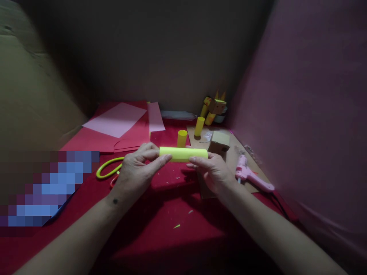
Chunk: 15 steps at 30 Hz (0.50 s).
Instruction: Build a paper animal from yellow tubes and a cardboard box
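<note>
A bright yellow paper tube [183, 153] lies level between my two hands, above the red cloth. My left hand [143, 162] grips its left end, with the thumb along the front lower edge. My right hand [210, 168] holds the right end, its thumb on the front too. Just behind the held tube stands a short yellow tube [182, 138], upright and open at the top. Another yellow tube [199, 126] stands upright on the brown cardboard [249, 168], near a small cardboard box [219, 141].
Scissors with yellow handles [110, 168] lie beside my left wrist. A pink glue gun [254, 176] rests on the cardboard at the right. Red sheets [86, 139] and a pink sheet [117, 119] lie back left. A yellow figure with a cardboard head [217, 107] stands at the back.
</note>
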Each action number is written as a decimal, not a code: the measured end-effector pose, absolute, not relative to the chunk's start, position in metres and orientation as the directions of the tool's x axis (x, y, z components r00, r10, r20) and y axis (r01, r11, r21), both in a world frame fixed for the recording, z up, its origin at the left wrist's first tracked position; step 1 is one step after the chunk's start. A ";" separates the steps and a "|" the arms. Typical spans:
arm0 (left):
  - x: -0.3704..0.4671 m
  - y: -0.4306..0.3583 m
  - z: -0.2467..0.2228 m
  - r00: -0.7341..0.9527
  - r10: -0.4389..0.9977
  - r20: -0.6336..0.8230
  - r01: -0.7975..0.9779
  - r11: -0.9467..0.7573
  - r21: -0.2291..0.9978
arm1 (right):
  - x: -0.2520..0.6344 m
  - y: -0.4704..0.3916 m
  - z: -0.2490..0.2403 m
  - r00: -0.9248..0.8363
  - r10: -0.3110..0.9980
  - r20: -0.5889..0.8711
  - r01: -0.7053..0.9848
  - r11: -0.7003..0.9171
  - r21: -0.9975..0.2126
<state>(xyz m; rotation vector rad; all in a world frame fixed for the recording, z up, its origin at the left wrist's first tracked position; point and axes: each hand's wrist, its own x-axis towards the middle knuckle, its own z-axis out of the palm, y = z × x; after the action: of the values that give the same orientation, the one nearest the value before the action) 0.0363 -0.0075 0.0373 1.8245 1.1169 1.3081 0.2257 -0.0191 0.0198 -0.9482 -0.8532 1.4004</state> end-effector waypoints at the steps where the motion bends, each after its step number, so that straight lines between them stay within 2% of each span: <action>1: 0.036 -0.008 0.038 0.156 0.898 0.410 0.281 -0.439 0.854 | 0.226 -0.019 0.020 0.018 0.998 -0.058 -0.409 -0.046 -0.911; 9: 0.038 -0.007 0.040 0.149 0.927 0.344 0.315 -0.374 0.873 | 0.227 -0.018 0.020 0.028 0.994 -0.106 -0.410 -0.085 -0.908; 12: 0.040 -0.003 0.037 0.078 0.954 0.290 0.298 -0.300 0.906 | 0.225 -0.019 0.021 0.064 0.992 -0.111 -0.419 -0.074 -0.905; 15: 0.043 0.001 0.033 -0.046 0.963 0.265 0.192 -0.252 0.949 | 0.224 -0.019 0.020 0.113 0.991 -0.067 -0.415 -0.014 -0.910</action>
<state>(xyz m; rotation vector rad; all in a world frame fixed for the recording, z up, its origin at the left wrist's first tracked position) 0.0425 0.0011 0.0332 1.5110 1.2657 1.3641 0.2239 -0.0187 0.0197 -0.9762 -0.7843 1.3197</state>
